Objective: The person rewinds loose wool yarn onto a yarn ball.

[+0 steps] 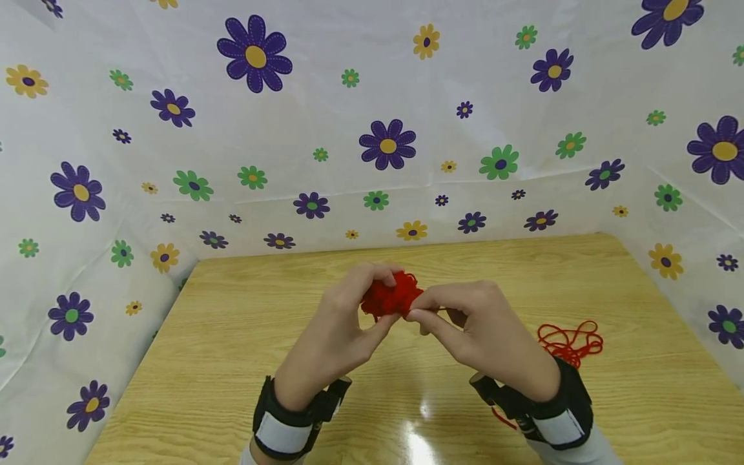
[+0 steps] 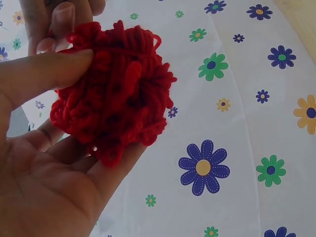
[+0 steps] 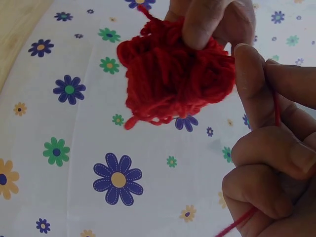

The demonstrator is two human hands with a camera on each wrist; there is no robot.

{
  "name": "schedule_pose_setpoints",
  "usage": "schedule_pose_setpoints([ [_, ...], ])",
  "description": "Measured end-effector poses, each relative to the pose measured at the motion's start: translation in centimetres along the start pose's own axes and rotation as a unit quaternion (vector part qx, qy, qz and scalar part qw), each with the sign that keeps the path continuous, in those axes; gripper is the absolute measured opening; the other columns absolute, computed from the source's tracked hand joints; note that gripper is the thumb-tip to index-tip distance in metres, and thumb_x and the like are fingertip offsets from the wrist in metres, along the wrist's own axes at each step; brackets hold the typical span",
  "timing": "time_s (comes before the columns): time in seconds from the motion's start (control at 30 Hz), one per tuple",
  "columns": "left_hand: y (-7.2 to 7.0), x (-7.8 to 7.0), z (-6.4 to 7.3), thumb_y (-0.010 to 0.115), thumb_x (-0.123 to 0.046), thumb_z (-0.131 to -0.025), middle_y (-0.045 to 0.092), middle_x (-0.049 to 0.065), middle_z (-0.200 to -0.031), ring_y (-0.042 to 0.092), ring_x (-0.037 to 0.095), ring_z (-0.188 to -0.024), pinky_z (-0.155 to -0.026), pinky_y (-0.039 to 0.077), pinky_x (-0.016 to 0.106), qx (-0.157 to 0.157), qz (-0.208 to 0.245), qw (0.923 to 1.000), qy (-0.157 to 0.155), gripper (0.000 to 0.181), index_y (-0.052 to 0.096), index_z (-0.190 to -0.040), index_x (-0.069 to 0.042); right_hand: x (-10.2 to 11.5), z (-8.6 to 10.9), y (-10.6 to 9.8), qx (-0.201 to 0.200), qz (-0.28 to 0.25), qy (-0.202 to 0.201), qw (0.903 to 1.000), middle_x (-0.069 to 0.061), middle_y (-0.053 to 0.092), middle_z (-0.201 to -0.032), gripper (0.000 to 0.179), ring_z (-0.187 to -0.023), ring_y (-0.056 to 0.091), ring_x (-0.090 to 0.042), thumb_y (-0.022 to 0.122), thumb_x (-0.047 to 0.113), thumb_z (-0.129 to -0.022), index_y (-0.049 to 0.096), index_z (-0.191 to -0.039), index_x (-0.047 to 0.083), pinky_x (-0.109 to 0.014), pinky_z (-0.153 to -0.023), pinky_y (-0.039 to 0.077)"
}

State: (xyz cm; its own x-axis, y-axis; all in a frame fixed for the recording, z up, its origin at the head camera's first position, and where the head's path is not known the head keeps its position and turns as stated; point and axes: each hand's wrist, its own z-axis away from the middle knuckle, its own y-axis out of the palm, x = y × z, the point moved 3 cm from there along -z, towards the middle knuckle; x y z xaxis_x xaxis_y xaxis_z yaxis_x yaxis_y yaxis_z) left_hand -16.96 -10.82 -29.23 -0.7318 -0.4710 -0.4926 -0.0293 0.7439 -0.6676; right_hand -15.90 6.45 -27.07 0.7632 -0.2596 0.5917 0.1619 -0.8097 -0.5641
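Yarn ball [image 1: 391, 297], red and lumpy with small loops sticking out, is held up over the wooden counter [image 1: 244, 336] in your left hand [image 1: 340, 316]; your fingers there curl round it, thumb pressed to one side and the others against the opposite side; your right hand [image 1: 476, 323] is close at the ball's right side, its thumb and index finger pinching a thin red strand [image 3: 277, 108]; that strand passes through your other curled fingers and comes out below them, as the right wrist view shows; whether your right fingertips touch the ball, you cannot tell for certain; a loose tangle of red yarn [image 1: 569, 352] lies on the counter, near your right wrist; a short length of red yarn [image 1: 503, 418] shows beside your right wrist strap [image 1: 560, 423]; a black strap [image 1: 285, 433] with a white patch circles your left wrist; white cloth [image 1: 325, 39], printed with purple, green and yellow flowers, stands behind the counter and along both its sides.
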Motion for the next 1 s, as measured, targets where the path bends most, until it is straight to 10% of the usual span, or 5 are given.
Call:
schedule_pose_setpoints([
  [0.37, 0.4, -0.6, 0.1, 0.072, -0.004, -0.07, 0.051, -0.007, -0.109, 0.049, 0.004, -0.09, -0.069, 0.047, 0.017, 0.071, 0.043, 0.9966, 0.0, 0.053, 0.047, -0.116, -0.013, 1.0, -0.3, -1.2, -0.036, -0.03, 0.0, 0.9989, 0.002, 0.06, -0.067, 0.01, -0.044, 0.041, -0.003, 0.064, -0.003, -0.077, 0.064, -0.08, 0.006, -0.016, -0.037, 0.034],
  [0.63, -1.3, -4.4, -0.1, 0.07, 0.004, -0.069, 0.056, 0.002, -0.101, 0.053, 0.009, -0.084, -0.067, 0.05, 0.025, 0.117, 0.14, 0.9831, 0.014, 0.041, 0.052, -0.106, -0.004, 0.8, -0.2, -1.4, -0.078, -0.011, -0.041, 0.996, 0.003, 0.06, -0.067, 0.015, -0.046, 0.041, -0.003, 0.066, -0.007, -0.072, 0.065, -0.079, 0.006, -0.014, -0.039, 0.033],
  [1.0, -2.1, -5.2, 0.0, 0.069, 0.007, -0.068, 0.055, 0.008, -0.102, 0.054, 0.016, -0.088, -0.066, 0.052, 0.028, 0.085, 0.208, 0.9734, 0.043, 0.039, 0.05, -0.1, -0.003, -2.9, 0.3, -0.3, -0.067, 0.011, 0.003, 0.9977, 0.011, 0.058, -0.068, 0.006, -0.046, 0.04, -0.004, 0.064, 0.018, -0.08, 0.065, -0.085, 0.02, -0.019, -0.039, 0.035],
])
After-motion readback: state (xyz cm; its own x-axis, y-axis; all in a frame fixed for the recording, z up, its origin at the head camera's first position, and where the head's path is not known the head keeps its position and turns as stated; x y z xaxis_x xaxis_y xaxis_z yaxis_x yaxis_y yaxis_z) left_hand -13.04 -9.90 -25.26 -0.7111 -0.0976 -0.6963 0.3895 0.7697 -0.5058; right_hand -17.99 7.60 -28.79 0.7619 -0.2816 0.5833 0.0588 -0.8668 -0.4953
